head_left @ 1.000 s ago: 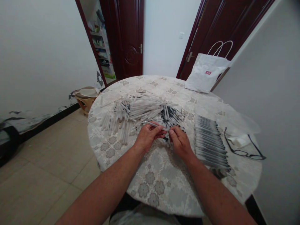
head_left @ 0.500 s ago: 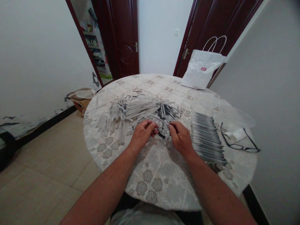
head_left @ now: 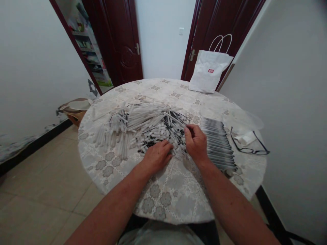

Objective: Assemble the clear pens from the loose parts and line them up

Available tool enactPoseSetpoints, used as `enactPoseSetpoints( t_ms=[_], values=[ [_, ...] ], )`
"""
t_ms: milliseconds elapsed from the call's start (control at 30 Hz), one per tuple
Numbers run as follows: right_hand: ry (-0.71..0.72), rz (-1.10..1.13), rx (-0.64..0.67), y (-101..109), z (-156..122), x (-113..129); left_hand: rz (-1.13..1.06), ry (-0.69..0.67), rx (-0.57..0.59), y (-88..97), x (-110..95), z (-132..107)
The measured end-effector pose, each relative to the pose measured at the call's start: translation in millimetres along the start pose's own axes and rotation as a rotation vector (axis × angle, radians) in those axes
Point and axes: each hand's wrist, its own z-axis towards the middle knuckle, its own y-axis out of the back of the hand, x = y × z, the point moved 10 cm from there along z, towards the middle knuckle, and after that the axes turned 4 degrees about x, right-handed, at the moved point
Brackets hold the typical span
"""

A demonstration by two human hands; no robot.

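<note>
My left hand (head_left: 158,154) rests palm down at the near edge of a heap of small black and white pen caps (head_left: 155,134). Its thumb and fingers are slightly apart, with nothing visible between them. To its right, my right hand (head_left: 196,141) is closed in a pinch on what looks like a whitish pen barrel (head_left: 176,119), which slants up and left over the pile. Beneath that barrel lie dark thin refills (head_left: 170,124), and farther left are many translucent barrels (head_left: 143,114). A neat row of pens with dark ends (head_left: 218,143) lies just right of my right hand.
Black-framed glasses (head_left: 246,149) and a crumpled white wrapper (head_left: 247,137) lie at the right of the round table, on its flowered cloth (head_left: 176,200). A white paper bag (head_left: 211,73) stands at the back right. Left of the table is a stool-like seat (head_left: 74,107).
My left hand has gone from a raised pinch down to the caps, its palm now turned down. My right hand stays closed near the pile. The view has shifted right.
</note>
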Motion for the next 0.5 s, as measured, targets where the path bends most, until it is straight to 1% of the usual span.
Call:
enactPoseSetpoints(
  t_ms=[100, 200, 300, 433, 500],
  values=[
    [-0.002, -0.006, 0.007, -1, 0, 0, 0.046, 0.070, -0.010, 1.1, 5, 0],
    [-0.005, 0.000, 0.006, -1, 0, 0, 0.025, 0.153, -0.031, 3.7, 14, -2],
    [-0.011, -0.004, 0.005, -1, -1, -1, 0.008, 0.170, -0.055, 5.3, 17, -2],
    [0.004, -0.011, 0.017, -3, -2, 1, 0.077, 0.221, -0.039, -0.9, 23, 0],
    [0.008, -0.009, 0.019, -3, -2, 3, 0.067, 0.244, -0.044, -2.8, 25, 1]
  ],
)
